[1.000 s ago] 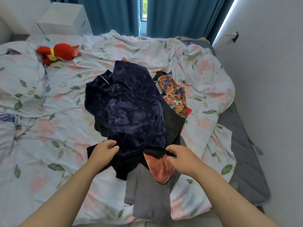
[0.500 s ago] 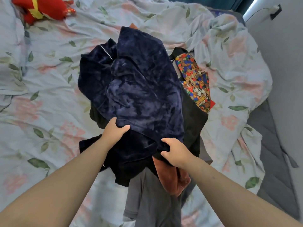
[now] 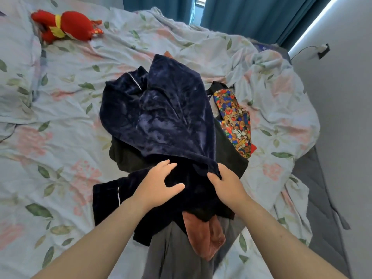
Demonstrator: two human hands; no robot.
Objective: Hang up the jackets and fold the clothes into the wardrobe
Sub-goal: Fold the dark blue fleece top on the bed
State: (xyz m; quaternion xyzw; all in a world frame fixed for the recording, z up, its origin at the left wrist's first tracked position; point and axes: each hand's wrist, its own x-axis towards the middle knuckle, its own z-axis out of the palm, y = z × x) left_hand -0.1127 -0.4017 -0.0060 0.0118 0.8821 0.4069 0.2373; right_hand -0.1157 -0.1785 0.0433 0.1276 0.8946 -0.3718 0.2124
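A heap of clothes lies in the middle of the bed. On top is a dark navy velvet garment (image 3: 161, 117) with thin white piping. My right hand (image 3: 225, 186) grips its near hem, fingers curled round the fabric edge. My left hand (image 3: 159, 186) lies on the same garment's lower part with fingers spread and thumb out. Under it lie a black garment (image 3: 229, 156), a rust-orange piece (image 3: 203, 236), a grey garment (image 3: 177, 256) hanging over the bed's near edge, and a bright patterned cloth (image 3: 233, 119) at the right.
The bed carries a crumpled floral duvet (image 3: 66, 137). A red plush toy (image 3: 66, 27) sits at the far left. Blue curtains (image 3: 241, 15) hang behind the bed. A white wall (image 3: 346, 117) runs close on the right, with a bare grey mattress strip (image 3: 320, 208) beside it.
Both hands moved forward up the pile. My right hand took hold of the navy hem and lifted it slightly. My left hand spread out on the navy fabric.
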